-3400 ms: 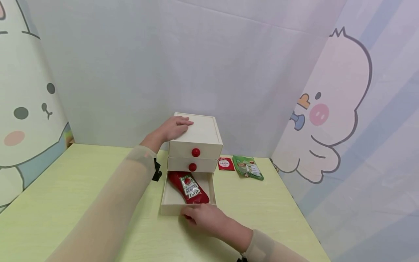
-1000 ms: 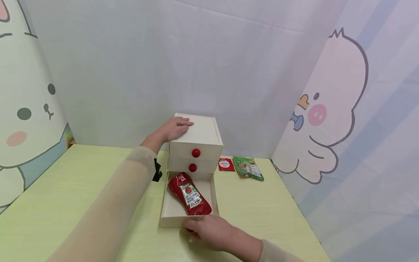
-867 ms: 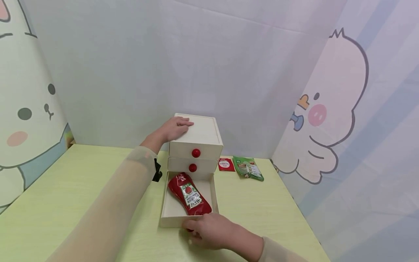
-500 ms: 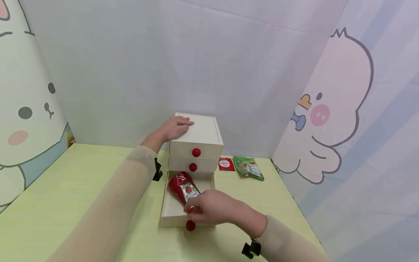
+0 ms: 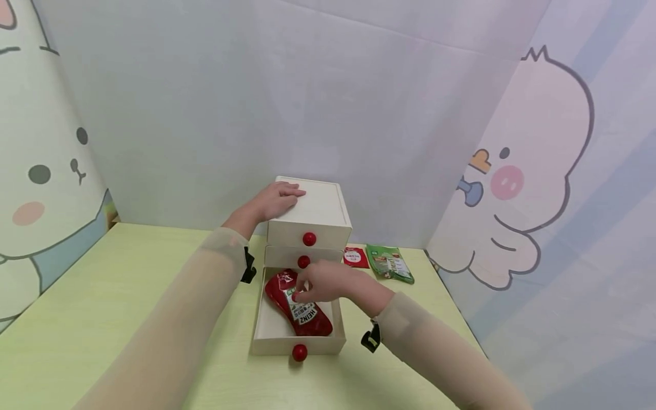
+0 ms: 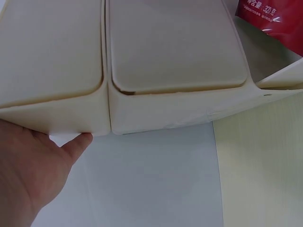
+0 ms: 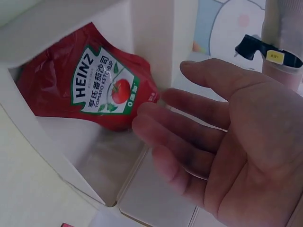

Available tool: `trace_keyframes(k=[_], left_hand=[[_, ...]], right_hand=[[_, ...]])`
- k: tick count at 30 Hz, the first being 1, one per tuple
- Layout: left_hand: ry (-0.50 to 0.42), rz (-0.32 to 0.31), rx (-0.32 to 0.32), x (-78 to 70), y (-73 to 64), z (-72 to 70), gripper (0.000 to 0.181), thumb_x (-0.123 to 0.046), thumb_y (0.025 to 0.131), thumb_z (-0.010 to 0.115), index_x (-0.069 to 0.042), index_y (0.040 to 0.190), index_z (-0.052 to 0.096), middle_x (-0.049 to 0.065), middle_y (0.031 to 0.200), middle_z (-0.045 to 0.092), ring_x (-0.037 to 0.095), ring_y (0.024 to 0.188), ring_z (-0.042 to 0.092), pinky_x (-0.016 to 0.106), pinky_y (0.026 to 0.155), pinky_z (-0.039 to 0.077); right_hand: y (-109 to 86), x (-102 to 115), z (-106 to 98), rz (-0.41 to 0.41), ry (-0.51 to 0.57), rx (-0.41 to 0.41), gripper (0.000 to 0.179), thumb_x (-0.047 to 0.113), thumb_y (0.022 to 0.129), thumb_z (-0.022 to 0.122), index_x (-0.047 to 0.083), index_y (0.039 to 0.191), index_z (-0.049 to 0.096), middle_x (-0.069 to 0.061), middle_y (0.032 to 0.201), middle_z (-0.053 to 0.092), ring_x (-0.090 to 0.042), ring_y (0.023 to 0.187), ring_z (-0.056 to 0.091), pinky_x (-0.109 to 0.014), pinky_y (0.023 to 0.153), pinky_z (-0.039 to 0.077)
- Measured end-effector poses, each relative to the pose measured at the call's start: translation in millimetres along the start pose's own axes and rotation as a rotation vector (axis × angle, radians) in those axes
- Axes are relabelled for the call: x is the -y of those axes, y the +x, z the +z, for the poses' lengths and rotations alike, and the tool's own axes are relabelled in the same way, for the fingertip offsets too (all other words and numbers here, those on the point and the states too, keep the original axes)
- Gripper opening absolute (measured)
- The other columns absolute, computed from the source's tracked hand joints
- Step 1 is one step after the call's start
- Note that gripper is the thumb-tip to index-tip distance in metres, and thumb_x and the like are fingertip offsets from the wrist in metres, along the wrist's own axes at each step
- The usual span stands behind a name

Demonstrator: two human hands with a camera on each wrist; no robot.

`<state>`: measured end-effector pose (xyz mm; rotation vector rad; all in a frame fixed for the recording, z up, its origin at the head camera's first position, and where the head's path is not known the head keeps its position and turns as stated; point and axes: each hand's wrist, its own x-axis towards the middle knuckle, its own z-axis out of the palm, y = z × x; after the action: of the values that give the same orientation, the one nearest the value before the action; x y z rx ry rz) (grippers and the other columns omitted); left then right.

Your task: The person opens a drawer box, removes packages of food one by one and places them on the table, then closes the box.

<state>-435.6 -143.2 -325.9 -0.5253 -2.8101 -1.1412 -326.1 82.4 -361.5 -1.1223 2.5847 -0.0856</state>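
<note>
My left hand (image 5: 271, 202) rests on the left top edge of a small white drawer cabinet (image 5: 320, 202); in the left wrist view its thumb lies along the cabinet's side. The bottom drawer (image 5: 271, 345) is pulled out, its red knob (image 5: 299, 353) free of any hand. Inside lies a red ketchup pouch (image 5: 314, 323), label up and set diagonally. Over the pouch's narrow rear end is my right hand (image 5: 330, 282), fingers loosely bent. In the right wrist view, those fingers (image 7: 149, 113) are right by the pouch's narrow end and grip nothing.
The upper drawers, with red knobs (image 5: 309, 239), are closed. Right of the cabinet, a small red packet (image 5: 356, 258) and a green pouch (image 5: 390, 264) lie on the light yellow table (image 5: 405, 341). A pale curtain (image 5: 205, 114) hangs behind.
The bottom drawer has come further out, pulled by my right hand. That hand then released the knob and moved up and back over the ketchup pouch. My left hand stays put.
</note>
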Motion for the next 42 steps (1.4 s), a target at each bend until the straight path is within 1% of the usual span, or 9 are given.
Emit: trace_keyframes(k=[5,9,12,17,21,27,32,38,42], left_hand=[[0.010,0.002,-0.002,-1.1,0.5,1.1,0.052,-0.030,0.112,0.041,-0.018,0.158,0.062,0.007,0.179,0.039,0.035,0.171,0.022,0.059,0.139,0.016],[0.011,0.003,0.003,-1.4,1.6,2.6,0.052,-0.031,0.112,0.041,-0.018,0.158,0.061,0.007,0.179,0.038,0.035,0.171,0.022,0.059,0.139,0.016],[0.008,0.006,0.003,-1.4,1.8,3.0,0.052,-0.031,0.112,0.041,-0.018,0.158,0.061,0.007,0.179,0.038,0.035,0.171,0.021,0.059,0.139,0.015],[0.012,0.006,0.003,0.6,2.2,2.9,0.052,-0.030,0.112,0.040,-0.017,0.159,0.060,0.007,0.179,0.037,0.035,0.171,0.021,0.059,0.139,0.015],[0.014,0.003,0.003,2.3,2.6,2.8,0.053,-0.030,0.112,0.040,-0.017,0.159,0.060,0.008,0.180,0.037,0.036,0.171,0.021,0.059,0.139,0.015],[0.008,0.004,-0.005,2.1,2.1,2.5,0.052,-0.030,0.112,0.041,-0.017,0.158,0.061,0.007,0.179,0.038,0.036,0.171,0.021,0.059,0.139,0.015],[0.008,0.002,-0.005,0.9,0.8,1.5,0.052,-0.030,0.112,0.041,-0.017,0.159,0.060,0.008,0.179,0.037,0.036,0.171,0.021,0.060,0.139,0.015],[0.003,0.003,-0.004,3.2,1.3,2.2,0.052,-0.030,0.113,0.041,-0.017,0.159,0.060,0.007,0.180,0.037,0.036,0.171,0.021,0.061,0.139,0.015],[-0.003,0.001,-0.003,5.5,1.3,2.7,0.052,-0.030,0.113,0.041,-0.017,0.159,0.060,0.007,0.180,0.036,0.036,0.171,0.020,0.061,0.139,0.015]], right_hand=[[12.1,-5,4,0.113,0.007,0.040,0.024,0.046,0.099,0.082,0.023,0.104,0.083,0.009,0.090,0.074,-0.010,0.077,0.066,-0.026,0.071,0.059],[18.2,-6,12,0.215,0.060,0.093,0.035,0.055,0.097,0.081,0.020,0.097,0.077,0.002,0.084,0.073,-0.017,0.072,0.069,-0.038,0.073,0.067],[22.9,-6,18,0.270,0.080,0.116,0.044,0.061,0.095,0.080,0.018,0.098,0.072,-0.001,0.084,0.071,-0.021,0.076,0.070,-0.045,0.078,0.069],[32.0,-2,25,0.349,0.083,0.133,0.053,0.067,0.092,0.080,0.016,0.101,0.069,-0.004,0.087,0.072,-0.026,0.084,0.075,-0.046,0.079,0.069],[39.9,1,32,0.402,0.068,0.173,0.060,0.072,0.089,0.080,0.015,0.103,0.069,-0.003,0.090,0.072,-0.024,0.085,0.074,-0.043,0.075,0.068],[44.8,5,45,0.437,0.040,0.177,0.067,0.079,0.083,0.081,0.016,0.103,0.069,0.002,0.089,0.070,-0.019,0.082,0.071,-0.036,0.068,0.062],[44.2,6,52,0.430,0.034,0.145,0.069,0.076,0.079,0.087,0.014,0.103,0.068,0.000,0.090,0.067,-0.016,0.083,0.065,-0.032,0.071,0.057],[44.0,7,57,0.464,0.063,0.136,0.075,0.069,0.081,0.089,0.011,0.119,0.060,-0.004,0.106,0.060,-0.017,0.095,0.061,-0.033,0.078,0.057],[45.9,7,62,0.489,0.103,0.117,0.081,0.065,0.082,0.088,0.007,0.129,0.058,-0.005,0.110,0.058,-0.017,0.096,0.061,-0.035,0.082,0.059]])
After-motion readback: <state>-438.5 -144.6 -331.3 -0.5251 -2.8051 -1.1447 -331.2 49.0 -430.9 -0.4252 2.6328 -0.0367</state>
